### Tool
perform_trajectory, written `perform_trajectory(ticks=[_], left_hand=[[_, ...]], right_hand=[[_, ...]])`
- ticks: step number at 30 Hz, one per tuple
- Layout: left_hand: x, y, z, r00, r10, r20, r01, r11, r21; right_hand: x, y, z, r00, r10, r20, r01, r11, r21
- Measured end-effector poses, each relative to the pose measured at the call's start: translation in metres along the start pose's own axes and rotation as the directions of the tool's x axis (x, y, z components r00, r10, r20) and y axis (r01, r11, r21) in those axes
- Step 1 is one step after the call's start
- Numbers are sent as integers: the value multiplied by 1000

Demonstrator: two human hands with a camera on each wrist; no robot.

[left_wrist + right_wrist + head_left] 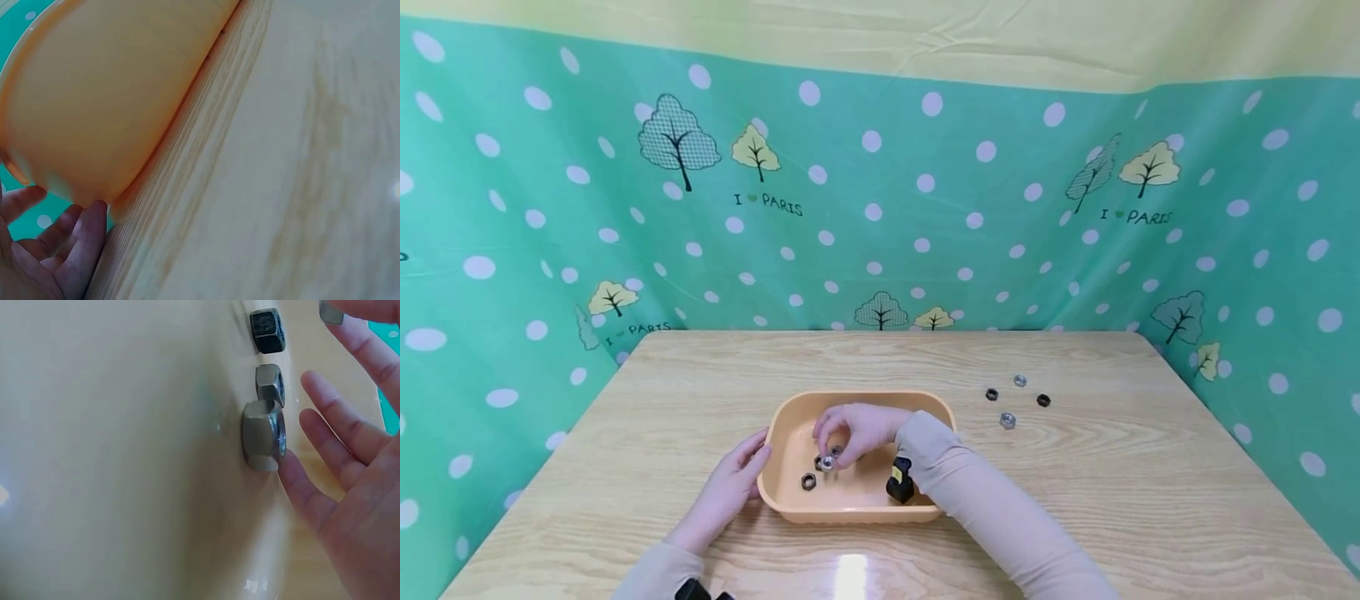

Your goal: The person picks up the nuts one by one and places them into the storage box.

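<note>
My right hand (861, 429) reaches down into a peach plastic tray (865, 514). Thumb and index finger pinch a silver hex nut (827, 462), which also shows as a small metal edge at the top of the right wrist view. On the tray floor beside those fingers lie several more hex nuts, among them a dark nut (808, 482). The right wrist view shows a black nut (267, 331) and a larger silver nut (262, 435) standing close to the spread other fingers. At the tray's left end my left hand (730, 483) rests with loosely extended fingers against the outer wall.
To the right of the tray, several loose nuts lie on the wooden table (1150, 483), including a silver nut (1007, 421) and a black nut (1043, 400). A green dotted curtain (880, 192) hangs behind the table and along both sides.
</note>
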State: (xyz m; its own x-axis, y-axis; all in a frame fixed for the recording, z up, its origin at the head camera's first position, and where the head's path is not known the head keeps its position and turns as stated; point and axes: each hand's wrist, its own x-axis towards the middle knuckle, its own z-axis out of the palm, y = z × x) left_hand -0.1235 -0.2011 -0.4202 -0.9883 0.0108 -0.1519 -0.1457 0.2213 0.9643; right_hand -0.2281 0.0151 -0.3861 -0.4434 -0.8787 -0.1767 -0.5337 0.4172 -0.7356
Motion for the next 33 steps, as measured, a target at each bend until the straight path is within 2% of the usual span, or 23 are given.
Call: perform_trajectory(ticks=[16, 24, 33], left_hand=[[3, -1, 0, 1000, -4, 19, 5, 1000, -15], [2, -3, 1, 1000, -14, -9, 14, 1000, -23], [2, -3, 2, 1000, -19, -22, 18, 1000, -14]], right_hand=[[3, 6, 6, 999, 41, 34, -38, 996, -76], [4, 6, 10, 998, 66, 24, -63, 990, -124], [4, 3, 13, 999, 41, 23, -34, 967, -252]])
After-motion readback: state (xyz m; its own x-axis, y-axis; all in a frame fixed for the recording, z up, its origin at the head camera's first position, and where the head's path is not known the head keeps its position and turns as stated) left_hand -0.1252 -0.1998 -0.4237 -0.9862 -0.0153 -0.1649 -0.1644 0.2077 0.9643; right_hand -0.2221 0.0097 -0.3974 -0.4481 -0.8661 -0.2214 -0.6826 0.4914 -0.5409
